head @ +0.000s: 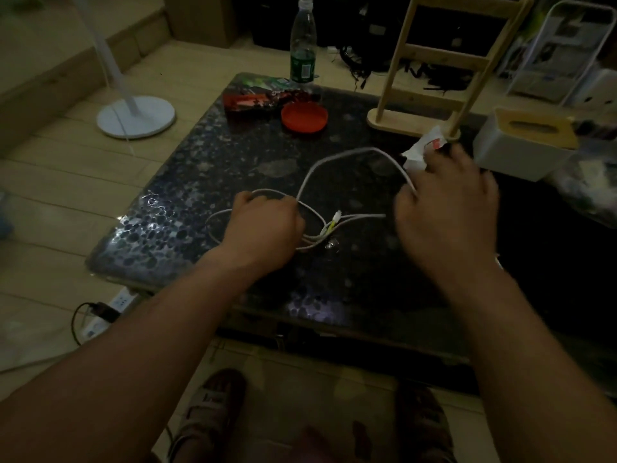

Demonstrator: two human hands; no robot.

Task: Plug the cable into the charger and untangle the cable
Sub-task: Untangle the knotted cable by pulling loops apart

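Observation:
A white cable (334,158) lies in tangled loops on the dark speckled table (200,162). Its strands cross near a yellow-and-white connector (330,225) between my hands. My left hand (263,225) is closed on the cable's left loops, low on the tabletop. My right hand (447,208) grips the other stretch of cable, which arches up from the crossing and runs into my fingers. I see no charger; my hands may hide it.
At the far side stand a water bottle (303,48), an orange lid (304,118), snack packets (257,98) and a wooden rack (434,78). A white tissue box (521,148) sits right, crumpled paper (424,148) beside it. A power strip (107,312) lies on the floor left.

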